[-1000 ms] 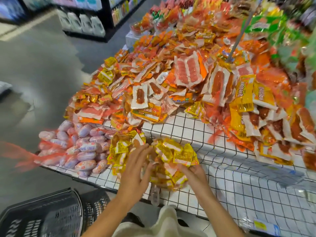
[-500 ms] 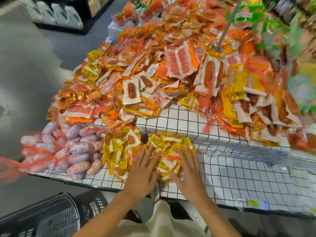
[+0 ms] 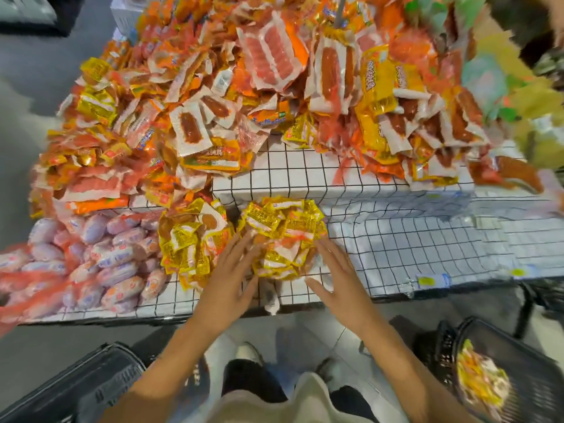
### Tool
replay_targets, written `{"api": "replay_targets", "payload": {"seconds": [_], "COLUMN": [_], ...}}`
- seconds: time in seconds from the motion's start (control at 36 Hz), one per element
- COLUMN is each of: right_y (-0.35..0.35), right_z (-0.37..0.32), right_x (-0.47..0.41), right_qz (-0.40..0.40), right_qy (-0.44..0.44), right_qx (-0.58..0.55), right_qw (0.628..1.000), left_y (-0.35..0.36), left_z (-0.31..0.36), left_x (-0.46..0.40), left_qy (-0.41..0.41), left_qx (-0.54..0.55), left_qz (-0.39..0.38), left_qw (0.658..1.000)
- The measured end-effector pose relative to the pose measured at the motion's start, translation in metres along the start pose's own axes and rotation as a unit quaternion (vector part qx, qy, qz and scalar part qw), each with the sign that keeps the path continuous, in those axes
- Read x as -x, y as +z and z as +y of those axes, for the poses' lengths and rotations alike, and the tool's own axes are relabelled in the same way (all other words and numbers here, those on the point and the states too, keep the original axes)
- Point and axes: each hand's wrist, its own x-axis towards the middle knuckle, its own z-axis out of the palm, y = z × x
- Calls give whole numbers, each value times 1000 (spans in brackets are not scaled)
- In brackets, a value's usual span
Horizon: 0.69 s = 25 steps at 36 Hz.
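You're standing on a grey shop floor at a white display table (image 3: 412, 248) covered by a black wire grid. Across the back of it runs the big heap of orange and yellow packets (image 3: 244, 96), vacuum-packed sausages and meat slices showing through clear windows. There's red writing on the large yellow bags up right, but it's too blurred to read.

Down at the left edge are the pink sausages (image 3: 91, 264), bundled in red netting. The left basket (image 3: 76, 386) sits on the floor by your leg, and the right basket (image 3: 512, 352) has yellow packets lying in it.

Now the centre: the pile of yellow packets (image 3: 283, 236) sits on the lower tier at the table's front edge, right between your hands. A second yellow pile (image 3: 192, 239) lies just beside it on the left. The packets have white and red label strips, with print too small to make out.

Your left hand (image 3: 232, 270) is flat, fingers straight and spread, against the pile's left side. Your right hand (image 3: 335, 270) mirrors it on the right side, fingers straight, gripping nothing.

A small yellow-and-blue shelf label (image 3: 433, 280) hangs on the front rail, unreadable.
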Motion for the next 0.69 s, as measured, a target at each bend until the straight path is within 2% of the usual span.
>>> {"api": "replay_targets", "payload": {"seconds": [0.14,0.22,0.33,0.47,0.69], "right_y": [-1,0,-5,-24,-80], "right_z": [21,40,75,133,218], "right_x": [45,79,137,216,347], "right_qz": [9,4,-21,-23,9], "right_qy": [18,38,51,84,212], "right_qx": [-34,-40,-69,-96,-183], "right_qw": [999,998,996,992,960], "left_y": [6,20,58,120,228], "left_z": [10,21,45,99,196], "left_x": [38,66,103,122,104], "left_qy": [-13,-24,-94,-153,-95], "left_qx": [-7,-34,-66,-49,-70], "left_qz": [6,-22,-62,-117,-220], "left_qw": [1000,999,991,980,968]}}
